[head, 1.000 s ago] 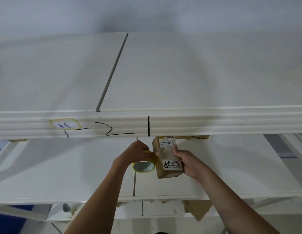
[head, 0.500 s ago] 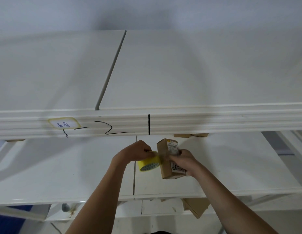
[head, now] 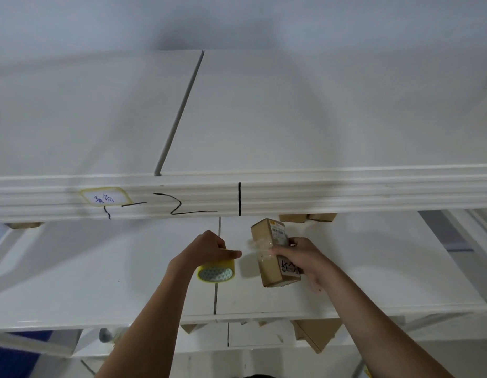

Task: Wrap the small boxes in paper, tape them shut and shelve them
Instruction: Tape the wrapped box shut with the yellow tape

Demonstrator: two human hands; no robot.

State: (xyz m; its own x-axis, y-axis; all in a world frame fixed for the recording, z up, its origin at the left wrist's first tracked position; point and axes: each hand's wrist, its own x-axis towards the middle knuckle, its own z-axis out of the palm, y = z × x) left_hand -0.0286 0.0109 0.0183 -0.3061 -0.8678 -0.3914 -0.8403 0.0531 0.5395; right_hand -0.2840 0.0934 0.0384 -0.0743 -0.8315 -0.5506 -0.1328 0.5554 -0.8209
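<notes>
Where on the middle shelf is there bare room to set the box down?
Bare: middle shelf left of the left hand, and right of the right hand. Crowded: the centre, with tape roll and box; cardboard pieces at the back.

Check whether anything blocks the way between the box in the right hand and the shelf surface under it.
Nothing visible does. The right hand holds the small brown box over a bare stretch of the white shelf. The left hand grips the yellow tape roll off to the side, apart from the box.
</notes>
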